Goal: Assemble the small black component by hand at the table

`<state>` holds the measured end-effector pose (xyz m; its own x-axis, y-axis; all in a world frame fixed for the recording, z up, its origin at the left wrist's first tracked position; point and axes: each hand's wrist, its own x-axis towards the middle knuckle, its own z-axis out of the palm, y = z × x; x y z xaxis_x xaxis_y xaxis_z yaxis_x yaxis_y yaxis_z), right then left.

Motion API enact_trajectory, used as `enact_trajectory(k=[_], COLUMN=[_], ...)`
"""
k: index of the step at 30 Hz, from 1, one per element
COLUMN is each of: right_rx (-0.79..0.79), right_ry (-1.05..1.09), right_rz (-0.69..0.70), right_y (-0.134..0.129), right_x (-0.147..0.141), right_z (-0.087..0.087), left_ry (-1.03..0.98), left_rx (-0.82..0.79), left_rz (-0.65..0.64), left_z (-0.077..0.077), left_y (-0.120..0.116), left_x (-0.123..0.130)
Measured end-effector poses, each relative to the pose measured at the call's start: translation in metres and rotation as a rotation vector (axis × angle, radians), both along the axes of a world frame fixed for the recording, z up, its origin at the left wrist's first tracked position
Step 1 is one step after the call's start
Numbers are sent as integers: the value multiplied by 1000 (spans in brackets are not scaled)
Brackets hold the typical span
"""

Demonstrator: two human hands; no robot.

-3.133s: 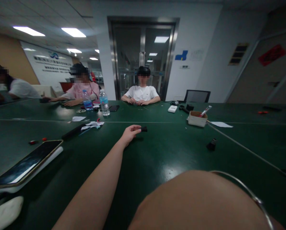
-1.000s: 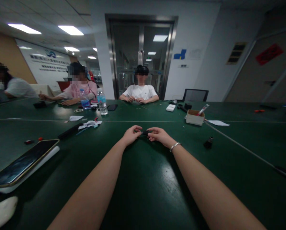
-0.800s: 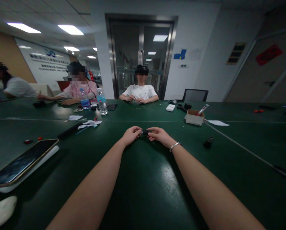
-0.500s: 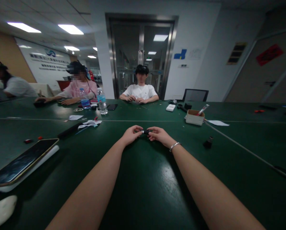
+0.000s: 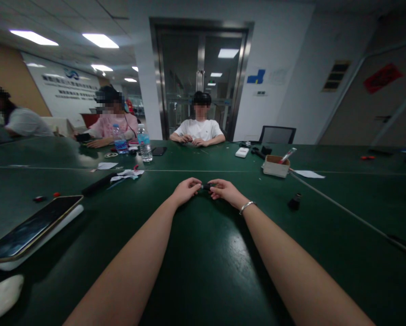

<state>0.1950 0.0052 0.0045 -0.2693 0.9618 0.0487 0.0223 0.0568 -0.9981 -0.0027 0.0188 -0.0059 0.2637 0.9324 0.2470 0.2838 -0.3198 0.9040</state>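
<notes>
Between my two hands is a small dark cylindrical piece (image 5: 206,186) with a lighter silvery end on its left side. My left hand (image 5: 187,190) pinches that lighter end between thumb and fingers. The fingers of my right hand (image 5: 226,192) are closed around the dark end, and a silver bracelet (image 5: 247,207) circles that wrist. Both hands stay low over the green table (image 5: 203,253). Off to the right, a small black object with a metal tip (image 5: 295,201) stands on the tabletop. The exact kind of the held piece is too small to tell.
At the left lie a phone (image 5: 36,226) and a white rounded object (image 5: 2,296). Water bottles (image 5: 145,142), crumpled paper (image 5: 128,174) and a small box (image 5: 276,166) holding a pen-like item stand farther back. Several people sit beyond, one directly across (image 5: 200,129).
My hands hold nearly the same place, still on the small dark piece. At the far left, the co-worker in pink has raised a dark object and drawn it closer.
</notes>
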Motion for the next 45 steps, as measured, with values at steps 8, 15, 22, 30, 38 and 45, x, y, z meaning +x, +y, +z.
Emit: enact_trajectory(k=[8, 15, 22, 30, 38, 45], right_rx=[-8, -7, -11, -6, -6, -17], right_ry=[-9, 16, 1, 20, 1, 10], right_rz=[2, 10, 6, 9, 1, 3], right_y=[0, 1, 2, 2, 0, -1], right_x=[0, 1, 1, 1, 1, 1], right_z=[0, 0, -2, -2, 1, 2], left_ry=[27, 35, 4, 14, -4, -55], left_rx=[34, 59, 19, 75, -2, -32], left_rz=[-27, -12, -61, -48, -17, -15], left_z=[-2, -1, 1, 0, 1, 0], left_y=[1, 2, -2, -1, -1, 3], left_x=[-2, -3, -1, -4, 0, -2])
